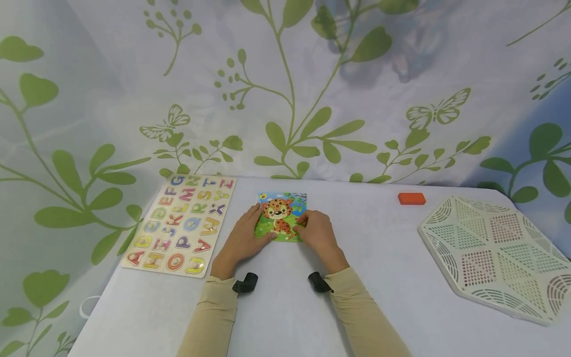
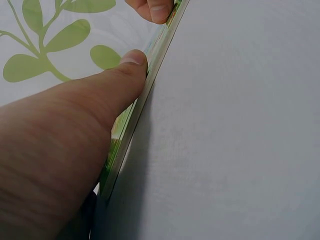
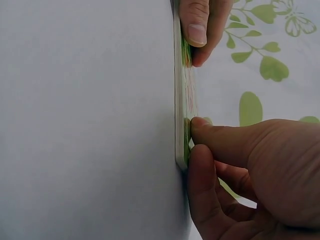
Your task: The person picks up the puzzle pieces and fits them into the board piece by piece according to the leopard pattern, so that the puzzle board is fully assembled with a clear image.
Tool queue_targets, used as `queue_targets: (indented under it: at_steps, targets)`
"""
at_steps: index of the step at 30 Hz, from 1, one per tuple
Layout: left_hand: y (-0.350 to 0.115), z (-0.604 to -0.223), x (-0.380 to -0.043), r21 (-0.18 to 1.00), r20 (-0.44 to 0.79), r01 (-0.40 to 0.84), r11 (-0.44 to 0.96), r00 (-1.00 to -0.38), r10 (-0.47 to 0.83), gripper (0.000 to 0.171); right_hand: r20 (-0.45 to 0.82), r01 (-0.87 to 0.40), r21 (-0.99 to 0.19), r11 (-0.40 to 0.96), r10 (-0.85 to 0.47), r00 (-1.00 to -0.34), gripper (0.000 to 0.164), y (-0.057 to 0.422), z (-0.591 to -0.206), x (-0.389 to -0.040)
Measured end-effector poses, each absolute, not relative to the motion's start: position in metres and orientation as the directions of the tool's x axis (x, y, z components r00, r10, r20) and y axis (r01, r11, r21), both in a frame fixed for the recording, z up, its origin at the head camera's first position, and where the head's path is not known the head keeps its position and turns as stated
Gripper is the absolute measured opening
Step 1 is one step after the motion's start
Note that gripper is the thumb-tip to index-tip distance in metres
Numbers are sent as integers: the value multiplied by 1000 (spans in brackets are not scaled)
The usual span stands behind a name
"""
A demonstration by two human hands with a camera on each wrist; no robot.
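Observation:
A small square picture puzzle [image 1: 277, 204] with a spotted leopard cub on green grass lies flat on the white table. My left hand [image 1: 242, 239] rests along its left side, fingers stretched out, the thumb on the lower edge. At the right side my right hand [image 1: 319, 231] has its fingers curled in, thumb and forefinger at the puzzle's lower right corner. In the left wrist view the left thumb [image 2: 131, 67] presses over the thin edge of the board [image 2: 127, 135]. The right wrist view shows the right thumb tip [image 3: 200, 124] on the picture surface and the forefinger beside the corner.
An alphabet peg board [image 1: 180, 233] with coloured letters lies to the left. On the right are a red block [image 1: 411, 199] and a large pale hexagonal board [image 1: 499, 258] with a perforated pattern. A leaf-printed cloth [image 1: 312, 89] hangs behind the table [image 1: 285, 307].

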State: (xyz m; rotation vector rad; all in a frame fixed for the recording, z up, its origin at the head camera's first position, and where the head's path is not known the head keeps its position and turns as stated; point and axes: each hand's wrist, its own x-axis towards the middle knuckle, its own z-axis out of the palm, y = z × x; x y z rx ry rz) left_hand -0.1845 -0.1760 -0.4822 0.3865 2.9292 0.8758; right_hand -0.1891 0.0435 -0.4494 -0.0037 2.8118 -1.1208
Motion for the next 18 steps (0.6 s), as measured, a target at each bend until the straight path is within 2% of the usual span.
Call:
queue_targets:
  at_steps: [18]
  targets:
    - [-173,-481,-183,536,10,220,815,-967,255,91,-70,-20,-747,664,-108,-992,16,55,-457,-187]
